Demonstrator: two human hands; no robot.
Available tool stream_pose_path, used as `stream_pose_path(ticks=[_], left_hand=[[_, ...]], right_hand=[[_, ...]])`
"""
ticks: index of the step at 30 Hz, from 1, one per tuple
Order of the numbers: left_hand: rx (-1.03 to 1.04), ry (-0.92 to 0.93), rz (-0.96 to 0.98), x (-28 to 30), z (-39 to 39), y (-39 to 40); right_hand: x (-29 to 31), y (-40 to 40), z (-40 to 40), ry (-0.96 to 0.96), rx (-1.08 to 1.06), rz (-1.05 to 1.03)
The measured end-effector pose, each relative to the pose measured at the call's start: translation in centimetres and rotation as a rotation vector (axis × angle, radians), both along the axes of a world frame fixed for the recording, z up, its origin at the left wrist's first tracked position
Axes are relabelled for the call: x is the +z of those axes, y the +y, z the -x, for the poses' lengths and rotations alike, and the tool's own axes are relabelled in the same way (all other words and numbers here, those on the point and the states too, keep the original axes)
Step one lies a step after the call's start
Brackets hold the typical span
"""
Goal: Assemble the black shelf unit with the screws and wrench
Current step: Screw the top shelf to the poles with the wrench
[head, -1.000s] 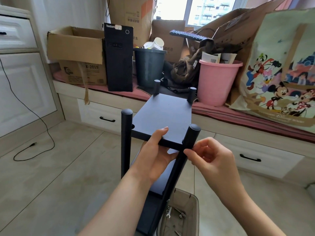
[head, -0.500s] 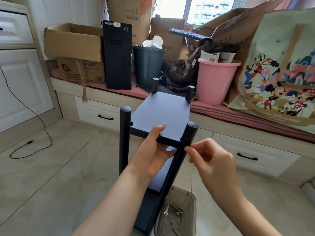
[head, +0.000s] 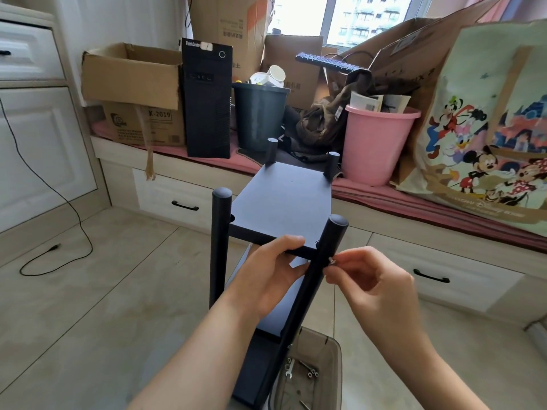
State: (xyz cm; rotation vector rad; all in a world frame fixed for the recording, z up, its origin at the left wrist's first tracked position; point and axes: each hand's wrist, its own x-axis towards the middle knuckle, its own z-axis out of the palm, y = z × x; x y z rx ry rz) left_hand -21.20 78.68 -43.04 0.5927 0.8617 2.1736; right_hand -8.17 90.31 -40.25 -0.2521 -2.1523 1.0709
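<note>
One head-worn view looks forward and down from above the black shelf unit [head: 281, 208], close enough that its near posts fill the centre. It faces a window bench beyond the unit; tiled floor spreads left of it.

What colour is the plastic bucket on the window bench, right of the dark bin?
Pink; the round plastic bucket shows clearly in the head view.

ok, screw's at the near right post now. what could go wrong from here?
1. The right hand only pinches the screw at the post; if it slips, it could fall to the floor or into the bin below.
2. The left hand alone steadies the shelf panel; if it shifts, the holes may misalign and the screw could go in crooked.
</note>
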Motion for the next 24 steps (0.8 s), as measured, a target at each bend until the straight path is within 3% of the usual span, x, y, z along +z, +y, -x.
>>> stream_pose_path(ticks=[4, 7, 24], left_hand=[[-0.013, -0.014, 0.007, -0.2, -0.3, 0.1], [0.011, -0.014, 0.004, 0.0, -0.4, 0.2], [0.145, 0.165, 0.114, -0.1, -0.4, 0.3]], right_hand=[[-0.1, 0.1, -0.1, 0.082, -0.104, -0.313], [-0.3, -0.3, 0.0, 0.085, -0.106, -0.427], [-0.3, -0.3, 1.1, 0.040, -0.002, -0.431]])
